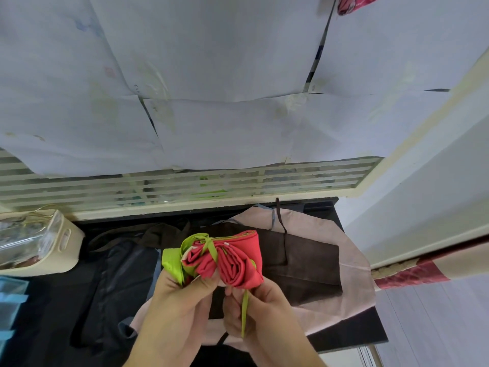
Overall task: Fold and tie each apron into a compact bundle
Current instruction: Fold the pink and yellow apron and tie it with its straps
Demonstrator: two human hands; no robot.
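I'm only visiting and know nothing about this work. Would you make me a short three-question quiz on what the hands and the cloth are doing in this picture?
1. True or false: the red apron bundle lies flat on the black table with neither hand touching it.
2. Which colour is the strap that hangs down between the hands? A) green B) blue C) white
3. Fill in: the folded brown apron lies on a pale ____ apron.

Key
1. False: the left hand and right hand hold it up, above the table.
2. A. The right hand's grip pinches it, and it crosses the bundle's middle.
3. Pink.
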